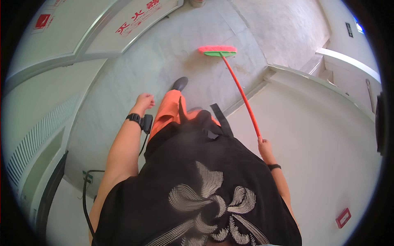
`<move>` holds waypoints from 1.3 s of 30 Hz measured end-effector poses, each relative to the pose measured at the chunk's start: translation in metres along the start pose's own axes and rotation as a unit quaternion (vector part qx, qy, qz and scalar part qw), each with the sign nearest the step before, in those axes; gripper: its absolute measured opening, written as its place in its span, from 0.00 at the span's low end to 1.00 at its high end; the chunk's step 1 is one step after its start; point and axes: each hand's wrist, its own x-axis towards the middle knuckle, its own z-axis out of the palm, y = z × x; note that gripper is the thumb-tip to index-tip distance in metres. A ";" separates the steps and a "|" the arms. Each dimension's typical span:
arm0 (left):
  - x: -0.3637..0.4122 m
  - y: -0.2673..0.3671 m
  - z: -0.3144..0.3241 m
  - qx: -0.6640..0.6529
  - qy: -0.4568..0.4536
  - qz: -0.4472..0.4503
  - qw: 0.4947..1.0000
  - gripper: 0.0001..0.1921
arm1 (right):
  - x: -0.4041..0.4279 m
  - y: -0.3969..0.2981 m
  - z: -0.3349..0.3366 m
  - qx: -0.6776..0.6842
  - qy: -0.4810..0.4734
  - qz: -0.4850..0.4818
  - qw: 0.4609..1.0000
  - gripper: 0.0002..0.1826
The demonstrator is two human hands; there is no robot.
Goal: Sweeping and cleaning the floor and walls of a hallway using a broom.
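A broom with an orange-red handle (242, 92) slants from the right down to the grey floor ahead. Its green head (220, 53) bears pink bristles (218, 48). My right hand (265, 148) is closed around the upper end of the handle. To the left of my orange trousers (169, 103), my left hand (145, 101) hangs with fingers curled and nothing visible in it. A black device (147, 123) is strapped to the left wrist, with a cable running from it.
White cabinets (101, 33) with red writing line the left side. A pale wall (307, 129) stands close on the right, with a red box (343, 218) on it. A stairway edge (320, 63) shows beyond. A small container (197, 3) stands at the top.
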 end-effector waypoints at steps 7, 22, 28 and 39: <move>0.019 0.089 0.132 0.053 -0.249 0.009 0.967 0.17 | -0.054 -0.035 -0.038 -0.007 0.035 -0.121 0.992 0.20; 0.045 0.114 0.131 -0.474 0.064 -0.084 0.874 0.12 | -0.033 -0.196 -0.080 0.352 -0.209 -0.574 0.709 0.14; 0.071 0.133 0.086 -0.565 -0.005 -0.061 0.823 0.09 | -0.005 -0.280 -0.016 0.519 -0.183 -0.592 0.588 0.09; 0.128 0.156 0.204 -0.276 -0.134 -0.013 0.952 0.08 | 0.049 -0.207 -0.047 0.516 -0.060 -0.545 0.658 0.07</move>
